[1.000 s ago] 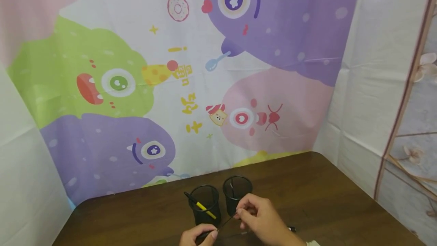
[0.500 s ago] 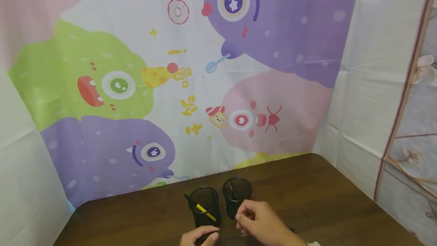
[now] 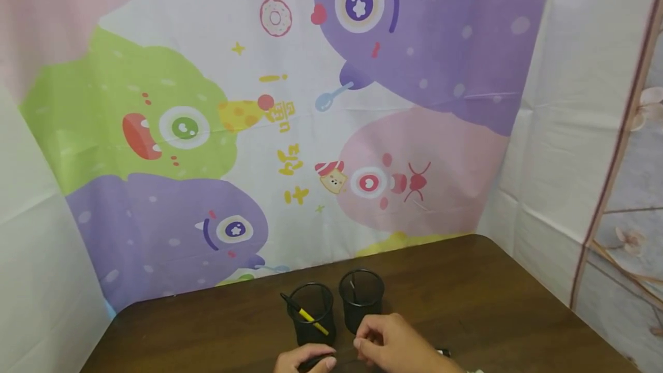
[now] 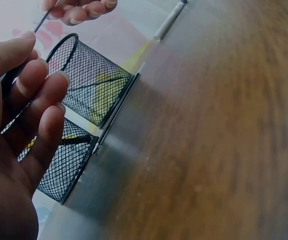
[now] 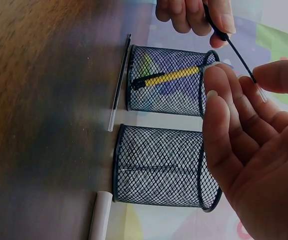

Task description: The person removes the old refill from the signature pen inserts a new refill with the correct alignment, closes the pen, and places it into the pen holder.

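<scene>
In the head view my left hand [image 3: 303,358] and right hand [image 3: 391,341] face each other at the table's near side. The left hand grips a black pen barrel [image 5: 213,22], partly covered by its fingers. From the barrel's end a thin dark pen refill [image 5: 241,60] runs to my right hand, whose thumb and finger pinch it near its clear end. Just beyond the hands stand two black mesh pen cups. The left cup [image 3: 314,335] holds a yellow-and-black pen [image 3: 312,319]; inside the right cup [image 3: 361,307] is a thin dark stick.
A loose refill [image 5: 120,82] lies on the brown wooden table [image 3: 217,327] alongside the cups. A white pen-like cylinder [image 5: 101,215] lies to the right of them. Behind the table hangs a cartoon-printed cloth [image 3: 290,229].
My right hand has come lower and slightly nearer the left hand, still pinching the refill. The stretch of refill seen between the hands in the head view has shortened. Both cups stay put.
</scene>
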Tool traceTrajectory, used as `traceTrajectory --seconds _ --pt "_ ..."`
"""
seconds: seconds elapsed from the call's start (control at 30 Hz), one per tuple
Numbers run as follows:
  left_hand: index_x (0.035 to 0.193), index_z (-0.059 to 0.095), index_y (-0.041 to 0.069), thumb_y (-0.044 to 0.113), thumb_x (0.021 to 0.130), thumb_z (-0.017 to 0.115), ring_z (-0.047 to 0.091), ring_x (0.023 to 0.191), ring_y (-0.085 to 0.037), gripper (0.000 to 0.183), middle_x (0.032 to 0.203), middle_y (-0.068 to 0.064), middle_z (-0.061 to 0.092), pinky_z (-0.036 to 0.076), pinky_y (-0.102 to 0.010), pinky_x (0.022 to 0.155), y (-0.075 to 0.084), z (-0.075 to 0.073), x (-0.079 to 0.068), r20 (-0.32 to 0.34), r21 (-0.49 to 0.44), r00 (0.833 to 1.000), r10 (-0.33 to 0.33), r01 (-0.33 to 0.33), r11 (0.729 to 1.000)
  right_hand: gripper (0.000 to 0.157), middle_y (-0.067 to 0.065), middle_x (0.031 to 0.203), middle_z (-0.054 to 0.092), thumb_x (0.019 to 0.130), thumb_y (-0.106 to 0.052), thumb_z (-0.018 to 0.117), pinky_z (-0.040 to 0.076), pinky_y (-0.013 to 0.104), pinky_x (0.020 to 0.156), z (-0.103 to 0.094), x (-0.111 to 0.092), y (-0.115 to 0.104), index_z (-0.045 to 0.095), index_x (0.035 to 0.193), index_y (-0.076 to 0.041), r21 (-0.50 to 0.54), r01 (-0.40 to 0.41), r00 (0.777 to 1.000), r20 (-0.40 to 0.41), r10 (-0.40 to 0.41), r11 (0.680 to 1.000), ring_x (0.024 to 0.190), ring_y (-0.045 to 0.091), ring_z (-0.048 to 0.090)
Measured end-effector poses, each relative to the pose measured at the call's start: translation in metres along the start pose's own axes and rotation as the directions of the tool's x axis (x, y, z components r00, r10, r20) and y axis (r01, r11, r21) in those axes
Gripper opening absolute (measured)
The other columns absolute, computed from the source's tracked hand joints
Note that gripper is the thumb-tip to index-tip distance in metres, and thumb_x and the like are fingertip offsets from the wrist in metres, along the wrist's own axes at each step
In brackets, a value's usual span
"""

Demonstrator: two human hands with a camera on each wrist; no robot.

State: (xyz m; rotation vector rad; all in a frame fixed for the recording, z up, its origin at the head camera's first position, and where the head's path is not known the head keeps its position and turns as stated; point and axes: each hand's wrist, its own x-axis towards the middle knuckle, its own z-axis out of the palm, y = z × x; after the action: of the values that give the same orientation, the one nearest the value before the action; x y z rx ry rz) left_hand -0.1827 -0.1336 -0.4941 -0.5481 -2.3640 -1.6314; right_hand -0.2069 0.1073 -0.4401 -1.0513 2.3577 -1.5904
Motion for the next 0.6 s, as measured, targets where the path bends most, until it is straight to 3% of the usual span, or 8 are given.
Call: traceTrajectory --seconds 0.33,0.6 --pt "0.095 0.079 0.008 0.020 0.091 0.076 0.068 0.077 -0.007 0.013 0.088 0.009 0.074 0.055 -0.026 0.068 0.0021 0.0008 -0.0005 0.021 -0.006 1.000 -0.017 0.017 1.000 0.010 -0.010 0.074 0.067 0.097 -0.016 0.066 0.052 0.022 0.060 0.0022 -0.0003 0.0004 0.068 0.087 -0.015 -0.073 0.065 0.998 0.030 -0.063 0.995 0.062 -0.001 0.061" --pt "0.095 0.078 0.009 0.017 0.091 0.076 0.067 0.073 -0.004 0.009 0.087 0.014 0.073 0.055 -0.026 0.064 -0.0040 0.0013 -0.0005 0.036 0.025 0.998 0.055 -0.056 0.998 0.010 -0.015 0.071 0.065 0.096 -0.015 0.067 0.051 0.020 0.059 0.0061 -0.0003 0.0010 0.069 0.087 -0.013 -0.081 0.087 0.995 0.049 -0.083 0.993 0.062 -0.005 0.057"
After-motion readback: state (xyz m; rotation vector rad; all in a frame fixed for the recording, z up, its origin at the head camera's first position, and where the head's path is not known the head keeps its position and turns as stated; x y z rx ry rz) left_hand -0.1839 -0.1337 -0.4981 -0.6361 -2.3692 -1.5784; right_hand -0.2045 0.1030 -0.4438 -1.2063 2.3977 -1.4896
